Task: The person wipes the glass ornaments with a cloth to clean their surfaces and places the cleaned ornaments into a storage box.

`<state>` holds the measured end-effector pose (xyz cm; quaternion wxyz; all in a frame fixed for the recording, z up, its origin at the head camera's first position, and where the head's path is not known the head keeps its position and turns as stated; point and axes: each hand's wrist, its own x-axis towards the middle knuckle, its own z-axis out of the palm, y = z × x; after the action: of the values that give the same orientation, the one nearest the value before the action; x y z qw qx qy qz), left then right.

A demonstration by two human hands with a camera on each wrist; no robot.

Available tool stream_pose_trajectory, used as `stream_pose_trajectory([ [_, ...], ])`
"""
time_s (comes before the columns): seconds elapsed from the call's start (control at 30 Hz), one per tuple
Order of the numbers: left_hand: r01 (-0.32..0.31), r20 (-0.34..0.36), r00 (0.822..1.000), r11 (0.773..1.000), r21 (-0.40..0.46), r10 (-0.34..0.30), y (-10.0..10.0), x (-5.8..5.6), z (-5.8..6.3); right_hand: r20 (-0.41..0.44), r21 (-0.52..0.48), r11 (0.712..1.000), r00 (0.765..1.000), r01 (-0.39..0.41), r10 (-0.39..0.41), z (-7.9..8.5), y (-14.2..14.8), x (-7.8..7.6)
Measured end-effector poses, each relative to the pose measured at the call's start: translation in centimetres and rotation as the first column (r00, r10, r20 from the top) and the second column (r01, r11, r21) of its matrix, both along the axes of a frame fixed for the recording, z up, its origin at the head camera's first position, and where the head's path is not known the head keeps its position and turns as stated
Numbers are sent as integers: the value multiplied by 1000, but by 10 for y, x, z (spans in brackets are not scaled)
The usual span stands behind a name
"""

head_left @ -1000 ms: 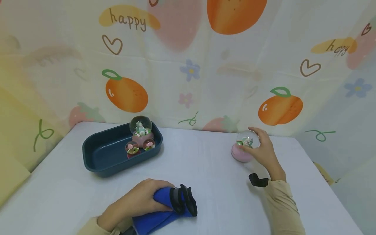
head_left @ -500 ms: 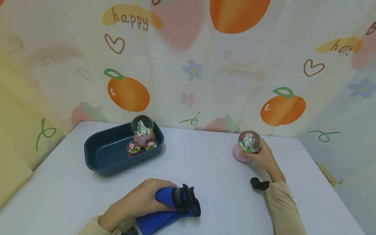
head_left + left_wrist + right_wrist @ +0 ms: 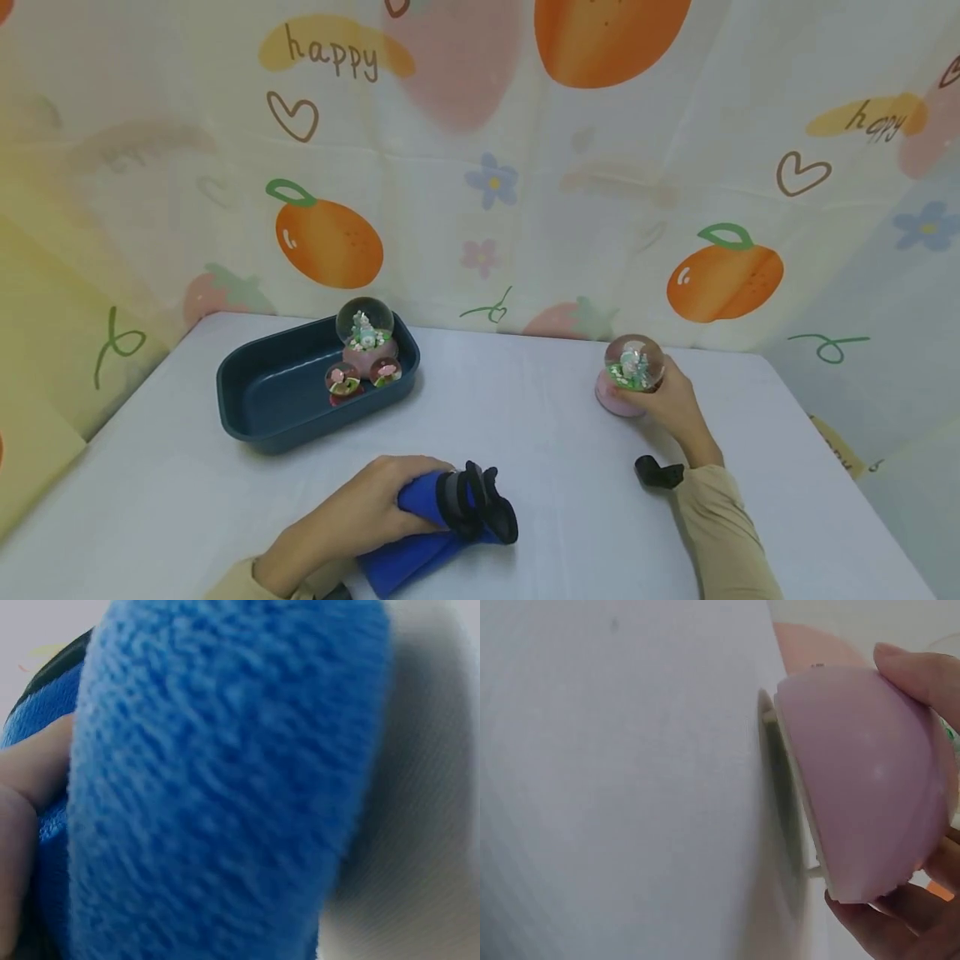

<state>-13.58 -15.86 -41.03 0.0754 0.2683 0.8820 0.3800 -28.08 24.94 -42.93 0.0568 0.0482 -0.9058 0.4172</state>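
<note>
My right hand (image 3: 678, 412) grips a snow globe (image 3: 633, 362) at the table's right, low around its pink base. The clear dome faces up, with a pale figure and green bits inside. In the right wrist view the pink base (image 3: 862, 780) is tilted to the tabletop, a dark gap showing under its rim; the thumb lies on one side, fingers on the other. Near the front, my left hand (image 3: 375, 508) grips a folded blue towel (image 3: 420, 554) with black edging. Its fluffy pile (image 3: 217, 780) fills most of the left wrist view.
A dark teal tray (image 3: 255, 417) stands at the back left. At its right end are a larger snow globe (image 3: 365, 329) and two small globes (image 3: 342, 379). A printed curtain (image 3: 420, 208) hangs behind the white table (image 3: 555, 467).
My right hand has shifted from around the glass dome down to the pink base, leaving the dome uncovered. My left hand keeps its hold on the towel, almost unmoved.
</note>
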Motion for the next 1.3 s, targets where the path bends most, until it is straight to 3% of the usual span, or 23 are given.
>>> stream_pose_trajectory([
  [0.3, -114, -5, 993, 989, 94, 115, 1, 2, 2, -28, 48, 998, 999, 29, -28, 2, -10, 0],
  [0.5, -172, 14, 985, 968, 183, 172, 1, 3, 3, -114, 116, 993, 993, 15, -2, 0, -15, 0],
  [0.77, -214, -27, 973, 943, 255, 228, -1, 3, 2, -233, 238, 971, 970, -17, 74, 0, -28, 0],
  [1.03, -242, -36, 964, 928, 283, 262, -2, 4, 2, -347, 236, 970, 926, -64, 146, 7, -42, 6],
  [1.3, -265, -86, 946, 899, 350, 312, -4, 3, 5, -367, 267, 956, 904, -124, 220, 25, -67, 17],
])
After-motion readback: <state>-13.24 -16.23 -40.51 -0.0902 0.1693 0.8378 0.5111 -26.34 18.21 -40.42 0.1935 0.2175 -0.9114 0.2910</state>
